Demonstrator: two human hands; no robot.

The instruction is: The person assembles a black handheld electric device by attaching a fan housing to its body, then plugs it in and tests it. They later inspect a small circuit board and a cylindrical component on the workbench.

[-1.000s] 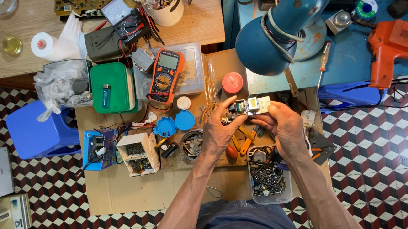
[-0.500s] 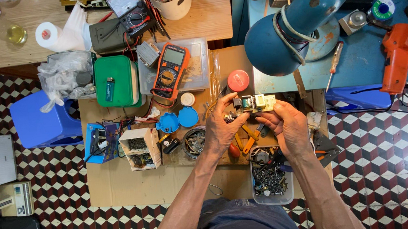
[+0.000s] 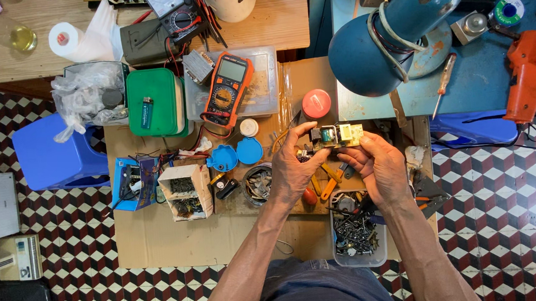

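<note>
Both of my hands hold a small circuit board (image 3: 337, 135) with yellowish and green parts, above a low cardboard-covered work surface (image 3: 161, 239). My left hand (image 3: 294, 167) pinches the board's left end between thumb and fingers. My right hand (image 3: 376, 168) grips its right end from below. Under the hands lie orange-handled pliers (image 3: 328, 187) and a clear box of screws and metal bits (image 3: 356, 235).
An orange multimeter (image 3: 226, 90) rests on a clear lid, with a green box (image 3: 153, 102), a red cap (image 3: 316, 103), blue caps (image 3: 235, 154) and a small parts box (image 3: 186, 191) to the left. A blue lamp (image 3: 392, 35), screwdriver (image 3: 442, 85) and orange soldering gun (image 3: 533, 69) are on the right.
The view has shifted slightly. Both hands keep hold of the circuit board and have turned it a little between the fingers.
</note>
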